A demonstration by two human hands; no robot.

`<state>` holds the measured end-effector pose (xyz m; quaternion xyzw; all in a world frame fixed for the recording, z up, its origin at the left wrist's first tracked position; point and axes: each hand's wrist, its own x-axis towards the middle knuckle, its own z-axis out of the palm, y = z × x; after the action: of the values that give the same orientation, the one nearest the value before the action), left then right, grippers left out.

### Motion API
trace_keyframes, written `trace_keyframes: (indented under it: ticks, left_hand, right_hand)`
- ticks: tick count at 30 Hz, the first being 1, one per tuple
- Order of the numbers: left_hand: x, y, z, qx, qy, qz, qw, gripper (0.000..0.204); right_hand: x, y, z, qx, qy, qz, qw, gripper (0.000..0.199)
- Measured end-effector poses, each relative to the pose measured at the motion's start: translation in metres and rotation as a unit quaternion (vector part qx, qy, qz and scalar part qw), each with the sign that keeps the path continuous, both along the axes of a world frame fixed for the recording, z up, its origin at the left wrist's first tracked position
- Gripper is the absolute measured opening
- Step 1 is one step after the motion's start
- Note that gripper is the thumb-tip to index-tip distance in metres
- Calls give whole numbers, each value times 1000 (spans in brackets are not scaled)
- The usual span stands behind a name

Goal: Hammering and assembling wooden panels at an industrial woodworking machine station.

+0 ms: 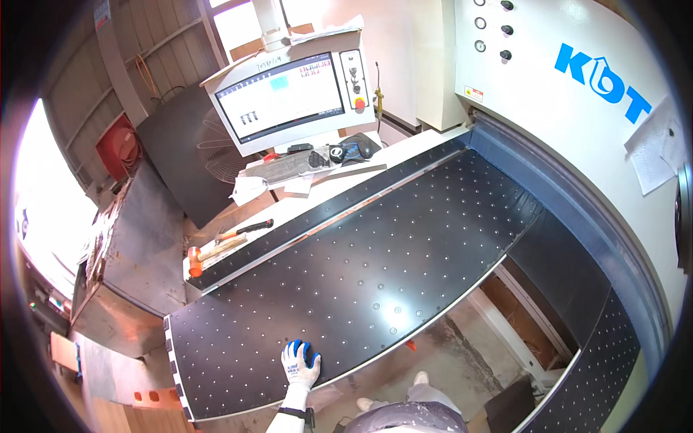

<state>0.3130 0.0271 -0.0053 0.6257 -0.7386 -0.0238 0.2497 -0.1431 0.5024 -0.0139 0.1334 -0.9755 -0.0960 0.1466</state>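
My left hand [299, 365], in a white glove with blue fingertips, lies on the black machine table [289, 289] close to its near edge. Its fingers are a little apart, and I see nothing held in them. Small pale round studs dot the table surface around it. A dark band circles the wrist. My right hand does not show.
An orange-headed mallet [195, 263] and a black-handled tool [254, 226] lie past the table's far edge. Behind stand a monitor [280, 97] with a red stop button, a keyboard [278, 172] and a white machine housing [548, 43]. A second studded table [599, 368] extends at right.
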Motion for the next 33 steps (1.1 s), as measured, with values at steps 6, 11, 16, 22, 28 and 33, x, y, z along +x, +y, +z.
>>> trace_keyframes:
  ticks: [6,11,16,22,28,33]
  left_hand:
    - [-1,-1,4,24,-46,18,998,52]
    - [-9,-2,8,34,-61,30,997,49]
    - [-26,-8,-6,27,-99,22,994,68]
    - [-122,-73,14,96,-100,-206,969,75]
    - [-224,-119,9,63,-84,-246,963,72]
    - [-254,-132,15,121,-55,-299,945,73]
  right_hand:
    - [-30,-22,-3,-11,-9,25,1000,98]
    - [-45,-24,5,-10,-3,21,1000,97]
    - [-32,-23,11,-18,8,4,1000,97]
    - [5,-19,22,-21,56,-33,998,97]
    - [7,4,11,-2,40,10,999,94]
    - [12,1,0,-10,-41,-98,994,90]
